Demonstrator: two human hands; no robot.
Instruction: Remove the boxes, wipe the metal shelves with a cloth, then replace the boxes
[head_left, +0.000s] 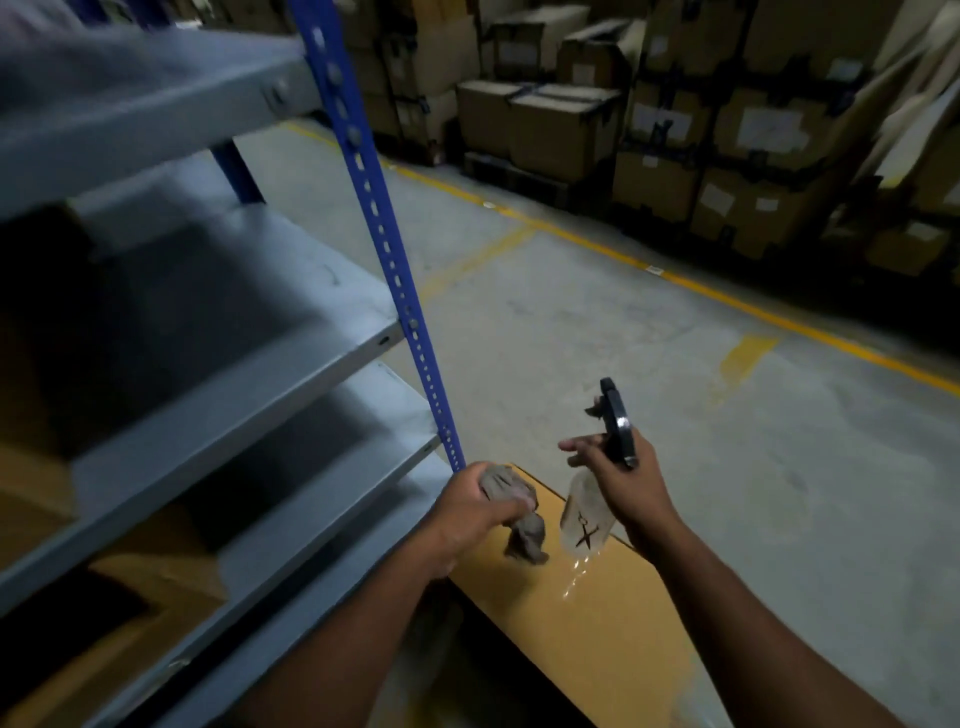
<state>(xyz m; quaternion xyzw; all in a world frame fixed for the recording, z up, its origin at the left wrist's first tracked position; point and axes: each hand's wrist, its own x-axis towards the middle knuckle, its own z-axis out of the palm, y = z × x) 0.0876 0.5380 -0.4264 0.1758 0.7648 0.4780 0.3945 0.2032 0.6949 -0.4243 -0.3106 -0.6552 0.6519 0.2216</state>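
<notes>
Wiping stage: left hand (467, 512) clutches cloth (511, 514), right hand (618, 475) holds spray bottle (589, 514) beside blue upright (387, 249); middle metal shelves (249, 332) bare, boxes (36, 467) remain deeper left.

Grey metal shelves (291, 332) on blue uprights (384, 228), cardboard boxes (31, 483) on lower tiers.

Beyond the yellow floor line (675, 273), stacked cartons (670, 124) stand on dark pallets (519, 174); nearer lies grey concrete floor (597, 338).
</notes>
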